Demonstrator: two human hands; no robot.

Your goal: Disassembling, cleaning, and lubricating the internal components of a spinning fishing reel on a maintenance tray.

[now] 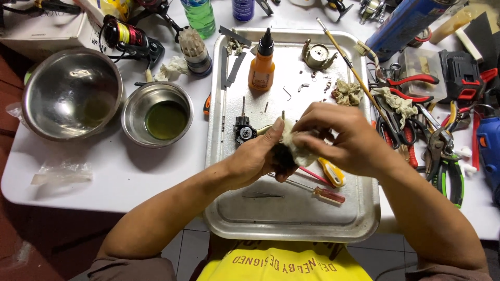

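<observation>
can't really make out the dark part (281, 154), mostly buried under my white rag (297, 145), left hand (258, 156) clamped around it, right hand (338, 138) pinching the rag on top, over the metal tray (291, 218)

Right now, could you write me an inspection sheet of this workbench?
Surface: white table, crowded, with a metal tray in the middle.
Job's things: small dark part and a whitish rag, held over the tray.
Clutter: two steel bowls, one holding greenish liquid; orange dropper bottle; screwdrivers; pliers; fishing reel.
Hands: left hand grips the part; right hand presses the rag on it.
Cables: thin dark cord by the reel, top left.
Surroundings: tiled floor below.
</observation>
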